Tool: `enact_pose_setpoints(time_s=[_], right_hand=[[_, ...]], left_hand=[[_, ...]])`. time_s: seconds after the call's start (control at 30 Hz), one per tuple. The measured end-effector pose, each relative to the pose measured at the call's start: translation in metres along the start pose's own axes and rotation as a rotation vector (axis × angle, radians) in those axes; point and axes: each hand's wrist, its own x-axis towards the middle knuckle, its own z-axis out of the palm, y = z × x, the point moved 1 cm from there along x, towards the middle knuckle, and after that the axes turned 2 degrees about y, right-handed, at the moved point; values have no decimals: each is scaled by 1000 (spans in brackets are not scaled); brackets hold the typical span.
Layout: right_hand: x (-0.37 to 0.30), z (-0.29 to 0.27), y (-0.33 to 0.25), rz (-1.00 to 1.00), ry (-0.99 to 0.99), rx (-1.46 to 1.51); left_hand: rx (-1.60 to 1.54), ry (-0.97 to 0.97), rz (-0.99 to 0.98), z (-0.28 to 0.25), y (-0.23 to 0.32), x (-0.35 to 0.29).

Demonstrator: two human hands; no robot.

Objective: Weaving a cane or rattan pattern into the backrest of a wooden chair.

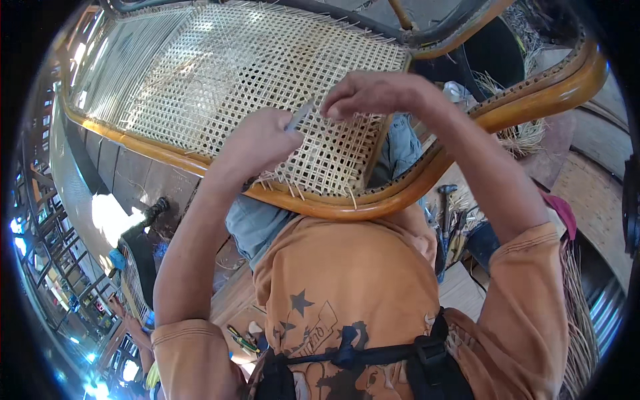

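A curved wooden frame (143, 148) with woven cane mesh (230, 77) lies across my lap. My left hand (263, 140) is closed around a thin, grey, pointed blade (300, 115); its handle end is hidden in my fist. The blade's tip points up and right, over the mesh. Just right of that tip, my right hand (373, 97) hovers above the weave with fingers curled and thumb against them. Whatever it pinches, if anything, is too small to tell. Loose cane ends (293, 190) stick out along the frame's near edge.
On the right, the frame rises into a thick curved rail (553, 97). A hammer (447, 200) and other tools stand beside my right hip. Pliers (242, 339) lie at lower left. Bundled cane strands (577, 300) hang at far right. Another person's arm (133, 330) shows at lower left.
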Motion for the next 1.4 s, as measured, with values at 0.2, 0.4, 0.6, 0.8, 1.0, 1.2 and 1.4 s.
enact_pose_setpoints(time_s=[0.2,0.4,0.6,0.8,1.0,1.2,1.4], right_hand=[[-4,-11,8,101,-18,-138],[-12,-11,5,182,-9,-308],[-9,-11,9,188,23,-345],[-12,-16,1,263,-24,-417],[-9,-12,4,225,34,-462],[-1,-6,17,134,8,-475],[5,7,25,47,42,-551]], left_hand=[[-136,-135,39,21,15,16],[-115,-466,-55,38,38,43],[12,-562,-152,38,60,59],[-145,-519,-224,54,60,70],[-320,-420,-220,64,53,67],[31,-295,-52,62,65,51],[118,-164,176,63,61,43]])
